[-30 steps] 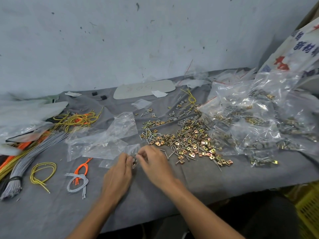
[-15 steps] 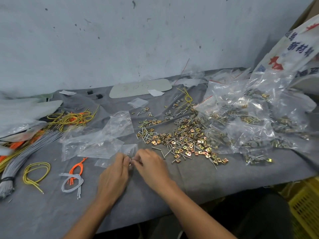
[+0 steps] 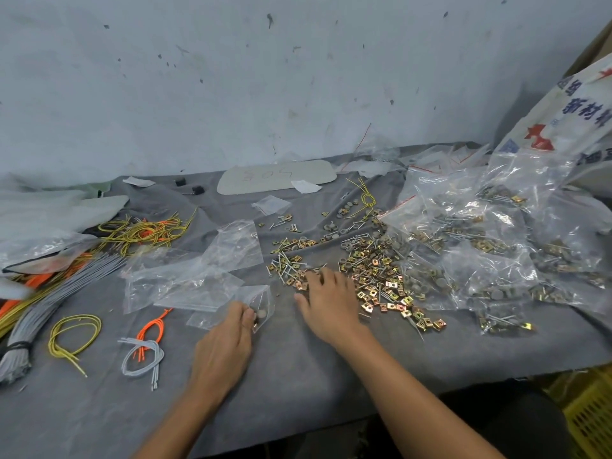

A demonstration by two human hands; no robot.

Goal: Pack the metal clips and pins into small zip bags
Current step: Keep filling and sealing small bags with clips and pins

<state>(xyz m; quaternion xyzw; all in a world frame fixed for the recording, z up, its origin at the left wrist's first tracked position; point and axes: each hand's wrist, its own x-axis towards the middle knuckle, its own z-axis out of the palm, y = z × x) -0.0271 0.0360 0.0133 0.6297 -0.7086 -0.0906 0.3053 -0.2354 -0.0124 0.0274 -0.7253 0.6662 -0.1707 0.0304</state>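
Head view. The near edge of the table, draped in grey cloth, runs across the lower frame, with a yellow crate below it at the right. Both forearms cross this edge, with plain cloth showing between them. The left hand pinches the lower edge of a small zip bag between thumb and fingers; a grey disc shows inside the bag. Just to its right, the right hand lies palm down with fingers extended, and its tips touch the near-left edge of the loose pile of clips and pins. Whether the tips hold a piece cannot be told. To the left lie a grey wire loop and a yellow wire loop, apart from the hands. Empty zip bags lie beyond the left hand, touching the held bag. Filled bags crowd the pile's right side. A pale flat plate lies at the far edge, under the wall.
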